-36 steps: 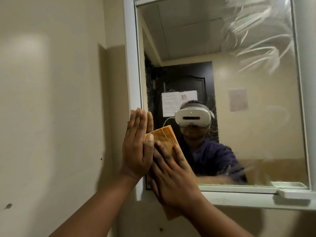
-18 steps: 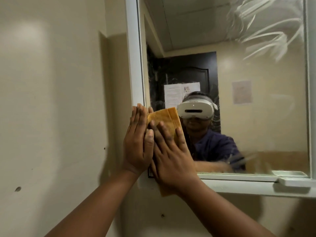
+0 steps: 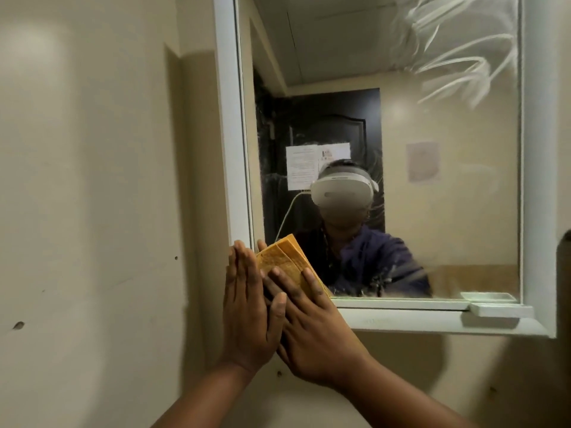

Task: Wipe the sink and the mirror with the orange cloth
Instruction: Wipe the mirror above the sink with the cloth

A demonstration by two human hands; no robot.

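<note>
Because the orange cloth [image 3: 285,261] was soft, thin and folded, I judged it best pressed flat under spread fingers, not pinched. It lay low in the frame against the mirror [image 3: 401,149], at its lower left corner. My right hand [image 3: 312,329] lay open on it, palm flat; my left hand [image 3: 247,307], fingers together, stood just beside, touching its left edge.

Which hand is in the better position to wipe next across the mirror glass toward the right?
The right hand, probably. Its fingers lie flat on the orange cloth, pressing it to the mirror at the lower left corner. The left hand rests mostly on the white frame, beside the cloth.
</note>
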